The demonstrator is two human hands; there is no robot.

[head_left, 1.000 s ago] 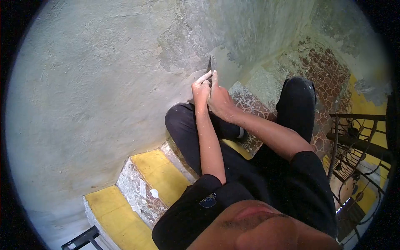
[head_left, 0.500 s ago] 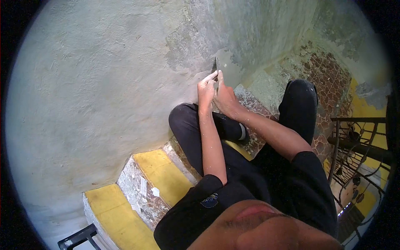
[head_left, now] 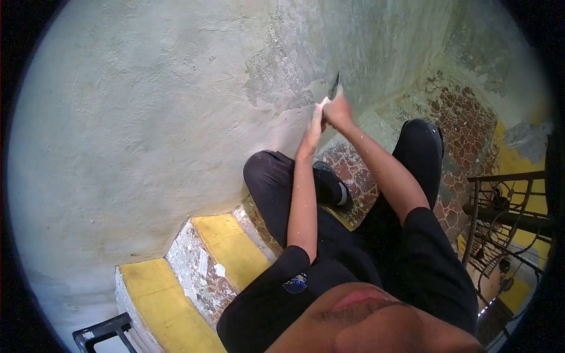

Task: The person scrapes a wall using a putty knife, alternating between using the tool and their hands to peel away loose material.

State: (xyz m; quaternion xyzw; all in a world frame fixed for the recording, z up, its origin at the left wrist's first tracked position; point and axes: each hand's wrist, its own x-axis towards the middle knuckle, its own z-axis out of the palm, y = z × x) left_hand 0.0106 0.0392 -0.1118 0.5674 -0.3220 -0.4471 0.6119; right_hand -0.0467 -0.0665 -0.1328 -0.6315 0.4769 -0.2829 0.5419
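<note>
My right hand (head_left: 338, 113) is closed around a putty knife (head_left: 335, 85), its thin dark blade pointing up beside the wall. Close against it on the left is my left hand (head_left: 312, 130), with whitish smears on its fingers. Those fingers look bent together near the lower end of the knife, and what they hold, if anything, is hidden. Behind both hands rises the grey plastered wall (head_left: 147, 129). A smooth lighter patch of filler (head_left: 318, 89) lies on it just left of the blade, next to rougher, worn plaster.
Yellow-topped stairs (head_left: 229, 238) with chipped, white-spattered risers descend at lower left. My bent knees (head_left: 268, 167) flank the hands. A brown patterned tile floor (head_left: 462, 117) with pale debris lies right. Black metal railing (head_left: 506, 176) stands far right, and a black frame (head_left: 103, 330) sits at lower left.
Both hands have moved right along the wall. The knife blade now tilts to the right, and my left forefinger no longer stretches along it.
</note>
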